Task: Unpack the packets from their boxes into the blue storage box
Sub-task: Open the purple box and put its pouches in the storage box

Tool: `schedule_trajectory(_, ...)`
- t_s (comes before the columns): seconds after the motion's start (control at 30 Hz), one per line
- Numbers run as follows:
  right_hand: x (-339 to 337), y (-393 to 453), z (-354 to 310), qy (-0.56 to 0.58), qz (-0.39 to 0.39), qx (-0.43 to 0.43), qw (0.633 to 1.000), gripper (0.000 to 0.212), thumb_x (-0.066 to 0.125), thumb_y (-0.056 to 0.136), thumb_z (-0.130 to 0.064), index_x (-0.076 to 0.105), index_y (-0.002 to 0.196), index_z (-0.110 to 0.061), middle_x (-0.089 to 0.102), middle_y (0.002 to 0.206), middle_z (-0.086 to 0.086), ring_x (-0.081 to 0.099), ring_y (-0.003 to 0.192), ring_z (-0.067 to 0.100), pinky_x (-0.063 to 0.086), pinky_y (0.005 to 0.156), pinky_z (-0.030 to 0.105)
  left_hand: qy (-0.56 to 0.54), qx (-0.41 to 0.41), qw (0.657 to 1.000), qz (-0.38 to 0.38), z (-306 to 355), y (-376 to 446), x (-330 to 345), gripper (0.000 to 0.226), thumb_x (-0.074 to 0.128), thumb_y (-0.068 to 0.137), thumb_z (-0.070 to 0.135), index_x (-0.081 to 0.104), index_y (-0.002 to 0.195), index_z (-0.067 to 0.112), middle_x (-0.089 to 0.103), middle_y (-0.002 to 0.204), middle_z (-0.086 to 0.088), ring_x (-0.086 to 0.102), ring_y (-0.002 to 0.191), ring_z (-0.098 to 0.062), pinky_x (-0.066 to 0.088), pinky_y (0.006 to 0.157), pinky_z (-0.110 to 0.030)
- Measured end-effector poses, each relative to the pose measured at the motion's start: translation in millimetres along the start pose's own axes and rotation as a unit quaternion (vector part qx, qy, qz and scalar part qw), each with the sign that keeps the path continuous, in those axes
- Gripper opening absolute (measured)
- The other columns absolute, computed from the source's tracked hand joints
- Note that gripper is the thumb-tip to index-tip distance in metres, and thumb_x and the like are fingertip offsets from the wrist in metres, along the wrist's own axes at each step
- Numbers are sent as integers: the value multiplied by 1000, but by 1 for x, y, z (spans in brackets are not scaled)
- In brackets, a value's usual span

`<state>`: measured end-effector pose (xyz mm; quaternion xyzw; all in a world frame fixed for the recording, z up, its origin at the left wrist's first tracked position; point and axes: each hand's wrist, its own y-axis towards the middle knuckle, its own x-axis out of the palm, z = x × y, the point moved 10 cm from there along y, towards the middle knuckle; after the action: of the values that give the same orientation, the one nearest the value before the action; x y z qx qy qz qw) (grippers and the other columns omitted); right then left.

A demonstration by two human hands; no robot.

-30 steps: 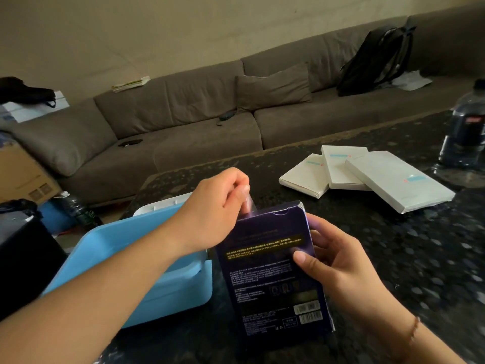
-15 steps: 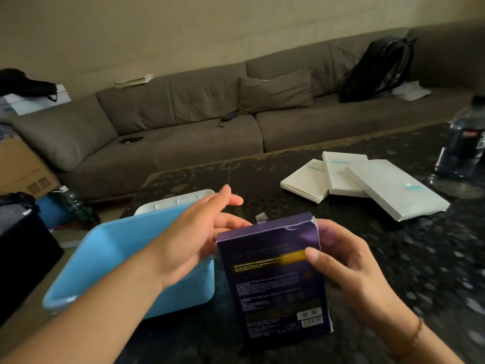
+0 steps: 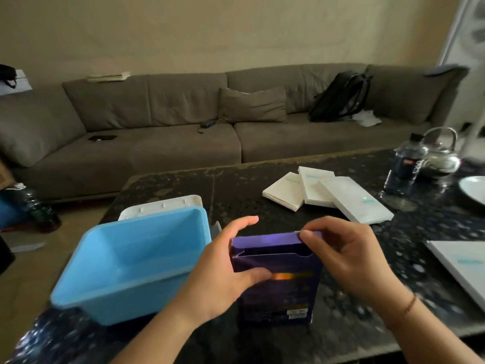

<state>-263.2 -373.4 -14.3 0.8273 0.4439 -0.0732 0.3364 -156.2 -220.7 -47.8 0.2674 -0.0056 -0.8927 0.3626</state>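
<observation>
Purple box (image 3: 278, 279) stands upright on the dark speckled desk (image 3: 367, 298), near the front edge, printed back face toward the camera. Top flap (image 3: 267, 239) is lifted, leaning away; the opening below it shows dark, contents not discernible.

Left hand (image 3: 223, 274) grips the box's left side: thumb laid across the front face, fingers wrapped behind the left edge, index finger raised above the flap.

Right hand (image 3: 349, 256) is at the box's upper right corner, fingers curled, fingertips pinching the right end of the flap. A thin bracelet shows on that wrist.

Blue bin (image 3: 110, 292) sits on the desk just left of the box, close to the left hand, tilted slightly and overhanging the desk's left edge. Its interior shows no packets. White lid (image 3: 160, 207) lies behind it, touching its far rim.

Three white boxes (image 3: 325, 195) lie flat and overlapping at mid-desk, well apart from the purple box. Another flat white box (image 3: 464, 266) is at the right edge, partly out of frame.

Far right on the desk: water bottle (image 3: 402, 166), metal kettle (image 3: 441, 156) just beside it, white plate (image 3: 475, 187) cut by the frame.

Behind the desk: grey sofa (image 3: 162, 143) with a cushion (image 3: 253, 106) and a black backpack (image 3: 341, 101).
</observation>
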Motion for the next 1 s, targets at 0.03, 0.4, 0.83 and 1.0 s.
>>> schedule_trajectory(0.03,0,2,-2,-5,6,2,1000,17,62,81,-40,71,86,-28,72,80,-13,69,71,4,53,58,19,-9,13,1000,-1,2,-3,0,80,83,74,30,36,131,59,65,114,22,63,107,6,54,96,-24)
schedule_trajectory(0.4,20,5,33,88,-43,261,960,26,57,94,-37,67,94,-14,55,47,-8,49,42,2,39,44,14,-104,126,983,81,20,-29,-7,9,53,95,25,59,89,22,54,67,18,52,63,-2,40,59,-9)
schedule_trajectory(0.83,-9,-27,-38,-169,-15,-129,977,27,56,90,-47,70,84,-26,58,102,-19,60,80,3,46,62,15,-248,42,960,126,-7,-33,-2,34,35,94,27,66,102,14,71,93,0,69,88,-13,52,71,-17)
schedule_trajectory(1.0,-33,-28,-32,-219,33,-120,968,33,60,85,-48,67,70,-19,65,87,-13,61,66,4,53,50,29,-260,33,957,124,-12,-31,0,34,34,94,30,63,103,14,71,85,-3,69,81,-14,52,67,-19)
